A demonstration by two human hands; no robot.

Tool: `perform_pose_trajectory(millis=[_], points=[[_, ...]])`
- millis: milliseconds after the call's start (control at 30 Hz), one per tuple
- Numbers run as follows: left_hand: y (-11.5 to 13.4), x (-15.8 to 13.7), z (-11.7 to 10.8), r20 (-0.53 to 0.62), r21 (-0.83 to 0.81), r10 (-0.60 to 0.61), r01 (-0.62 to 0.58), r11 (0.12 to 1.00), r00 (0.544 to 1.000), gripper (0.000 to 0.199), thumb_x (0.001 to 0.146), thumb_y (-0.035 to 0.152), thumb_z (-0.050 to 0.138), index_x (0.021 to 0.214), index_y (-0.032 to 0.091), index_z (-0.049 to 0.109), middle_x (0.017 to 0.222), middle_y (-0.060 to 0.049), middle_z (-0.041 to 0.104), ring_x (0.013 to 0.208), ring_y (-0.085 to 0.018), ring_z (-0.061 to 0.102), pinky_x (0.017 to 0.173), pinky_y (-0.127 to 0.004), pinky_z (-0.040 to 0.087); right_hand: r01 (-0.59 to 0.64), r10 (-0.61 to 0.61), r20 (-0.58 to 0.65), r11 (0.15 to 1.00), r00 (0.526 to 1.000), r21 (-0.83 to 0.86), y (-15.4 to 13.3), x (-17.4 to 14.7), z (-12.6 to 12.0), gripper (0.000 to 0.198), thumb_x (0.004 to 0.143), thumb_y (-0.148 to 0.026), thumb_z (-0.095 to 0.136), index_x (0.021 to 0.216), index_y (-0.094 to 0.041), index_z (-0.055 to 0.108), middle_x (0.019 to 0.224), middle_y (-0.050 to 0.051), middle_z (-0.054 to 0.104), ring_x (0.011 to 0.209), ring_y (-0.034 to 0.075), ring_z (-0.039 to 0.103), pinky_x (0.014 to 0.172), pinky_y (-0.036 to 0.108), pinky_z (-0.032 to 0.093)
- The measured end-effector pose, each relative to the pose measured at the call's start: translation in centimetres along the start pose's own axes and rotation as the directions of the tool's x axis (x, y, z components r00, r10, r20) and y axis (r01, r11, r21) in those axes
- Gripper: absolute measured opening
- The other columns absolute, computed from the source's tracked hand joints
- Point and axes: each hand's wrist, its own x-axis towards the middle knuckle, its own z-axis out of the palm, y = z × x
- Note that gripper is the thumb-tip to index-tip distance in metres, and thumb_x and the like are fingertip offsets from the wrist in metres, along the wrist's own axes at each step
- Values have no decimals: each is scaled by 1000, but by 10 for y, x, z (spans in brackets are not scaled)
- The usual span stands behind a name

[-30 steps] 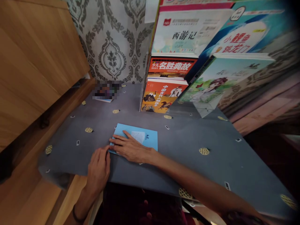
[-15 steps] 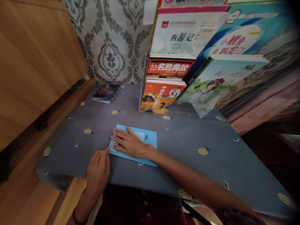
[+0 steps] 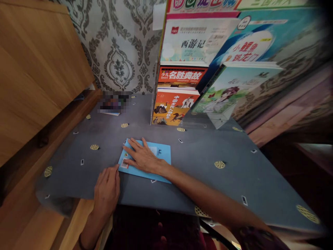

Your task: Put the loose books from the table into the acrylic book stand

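A thin blue book point(image 3: 163, 170) lies on the table, its barcode near the left edge. Flat across its cover, with fingers spread, rests my right hand point(image 3: 144, 158). My left hand point(image 3: 107, 185) is closed at the book's lower left corner, fingers together and curled. Its fingertips touch that corner, while the thumb is mostly hidden from view.
A grey tablecloth with pineapple prints point(image 3: 192, 187) covers the table. Behind stands a clear rack holding several books, among them an orange book point(image 3: 174, 107) and a green book point(image 3: 234, 86). A blurred-out book point(image 3: 114, 103) lies at the back left, near a wooden cabinet point(image 3: 44, 69).
The whole view has shifted slightly, so things sit a little further left. My right fingers have moved slightly on the cover; my left hand stays at the book's corner.
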Motion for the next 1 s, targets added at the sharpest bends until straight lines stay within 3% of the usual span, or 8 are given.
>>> perform_pose_trajectory(millis=[433,800,1000], points=[[2,3,-3,-15,38,45,-44,998,999,20,102,18,38,111,19,56,92,-7,69,84,-24,64,78,-37,46,-64,64,-8,998,998,-7,11,-33,-2,63,101,-51,44,151,-14,40,160,22,32,152,34,21,121,63,16],[4,5,-4,-45,63,76,-73,995,996,22,103,20,37,109,16,58,89,-8,69,79,-23,63,73,-35,46,-145,140,-69,987,988,-74,34,-94,-10,59,102,-48,44,149,-12,42,158,23,37,150,35,28,120,62,23],[3,10,-6,-24,140,141,-137,981,990,23,102,19,38,108,14,60,87,-9,69,78,-25,61,71,-37,44,-208,198,-131,976,971,-66,49,-125,-7,55,104,-45,40,152,-19,39,160,16,35,150,32,29,120,61,26]])
